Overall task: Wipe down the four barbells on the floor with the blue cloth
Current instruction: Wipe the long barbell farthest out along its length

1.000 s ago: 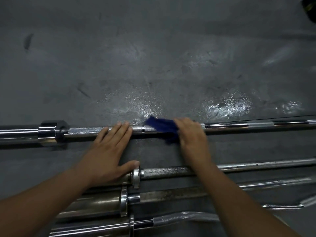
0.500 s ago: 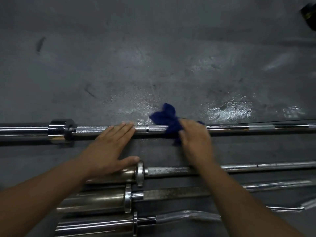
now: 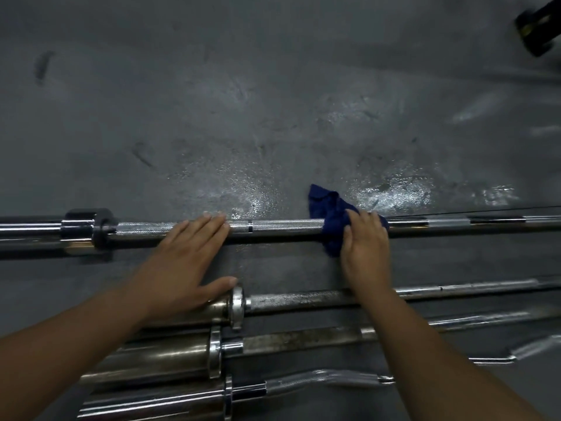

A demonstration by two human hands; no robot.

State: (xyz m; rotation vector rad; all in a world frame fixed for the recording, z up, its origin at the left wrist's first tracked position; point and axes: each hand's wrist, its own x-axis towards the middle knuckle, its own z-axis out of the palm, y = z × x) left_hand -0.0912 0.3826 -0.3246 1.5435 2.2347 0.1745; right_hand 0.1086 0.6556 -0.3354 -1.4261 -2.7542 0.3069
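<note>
Head view: your left hand [image 3: 182, 262] lies flat, fingers straight, steadying the far barbell [image 3: 282, 227] on the gym floor [image 3: 273, 101]. The bar's long axis runs left to right. Your right hand [image 3: 365, 247] clasps the blue cloth [image 3: 329, 220] round its shaft, and the next stroke likely follows that axis.

The crumpled fabric cloth [image 3: 328, 214] is navy blue. The far round steel barbell [image 3: 282, 227] is bright silver with cross-hatched knurling; the concrete floor [image 3: 273, 117] is dark grey, glossy-blotched.
</note>
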